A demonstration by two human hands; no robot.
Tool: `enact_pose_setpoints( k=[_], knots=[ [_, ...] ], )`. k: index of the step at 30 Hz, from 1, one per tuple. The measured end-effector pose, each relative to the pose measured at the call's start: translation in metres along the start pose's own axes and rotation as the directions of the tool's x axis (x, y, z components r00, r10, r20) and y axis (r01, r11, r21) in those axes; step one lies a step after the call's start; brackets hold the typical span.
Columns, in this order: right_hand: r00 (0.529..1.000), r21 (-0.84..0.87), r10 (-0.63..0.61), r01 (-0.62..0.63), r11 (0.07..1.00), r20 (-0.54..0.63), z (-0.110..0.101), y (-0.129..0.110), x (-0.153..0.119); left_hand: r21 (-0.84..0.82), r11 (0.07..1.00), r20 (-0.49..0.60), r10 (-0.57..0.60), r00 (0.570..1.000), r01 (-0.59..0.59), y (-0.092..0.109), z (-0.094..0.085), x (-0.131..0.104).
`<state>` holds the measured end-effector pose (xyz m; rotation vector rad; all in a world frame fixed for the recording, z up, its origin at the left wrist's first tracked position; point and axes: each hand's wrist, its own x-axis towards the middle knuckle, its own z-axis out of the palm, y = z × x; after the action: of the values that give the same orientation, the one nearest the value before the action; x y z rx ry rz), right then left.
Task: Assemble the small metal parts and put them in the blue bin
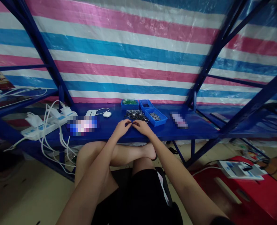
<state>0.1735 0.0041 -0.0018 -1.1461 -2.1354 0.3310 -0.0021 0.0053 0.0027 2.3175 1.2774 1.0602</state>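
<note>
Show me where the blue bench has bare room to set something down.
The blue bench is bare right of the rightmost blurred device, and between the other blurred device and the left hand. Crowded: mid-bench, with the dark pile and blue trays; left end, with the power strip.

The left hand (123, 127) and right hand (141, 126) are close together at the worktop (194, 126), just before a dark pile (136, 115), with blue trays (161, 122) behind and right of it and a power strip (33, 132) well left.
</note>
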Motion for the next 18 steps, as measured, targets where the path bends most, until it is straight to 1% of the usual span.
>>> enact_pose_setpoints(
  k=[3, 6, 9, 11, 14, 18],
  knots=[
    [0.999, 0.061, 0.012, -0.01, 0.998, -0.034, -0.001, -0.002, -0.001, 0.044, 0.999, 0.01, 0.001, 1.0, -0.001, 0.003, 0.0, -0.002],
    [0.998, 0.074, 0.024, -0.02, 0.997, -0.052, -0.003, -0.004, -0.001, 0.181, 0.982, 0.023, 0.045, 0.999, -0.049, 0.009, -0.001, -0.005],
    [0.997, 0.089, 0.032, -0.026, 0.996, -0.07, -0.005, -0.005, 0.0, 0.365, 0.921, 0.079, 0.116, 0.99, -0.137, 0.016, -0.001, -0.005],
    [0.996, 0.114, 0.04, -0.03, 0.993, -0.079, -0.005, -0.004, 0.0, 0.443, 0.883, 0.102, 0.122, 0.987, -0.155, 0.019, 0.0, -0.003],
    [0.995, 0.133, 0.048, -0.037, 0.99, -0.084, -0.005, -0.003, 0.001, 0.473, 0.867, 0.085, 0.132, 0.988, -0.157, 0.021, 0.003, 0.0],
    [0.997, 0.131, 0.054, -0.045, 0.99, -0.062, -0.004, -0.001, 0.001, 0.413, 0.897, 0.037, 0.154, 0.987, -0.155, 0.019, 0.005, -0.002]
  ],
)
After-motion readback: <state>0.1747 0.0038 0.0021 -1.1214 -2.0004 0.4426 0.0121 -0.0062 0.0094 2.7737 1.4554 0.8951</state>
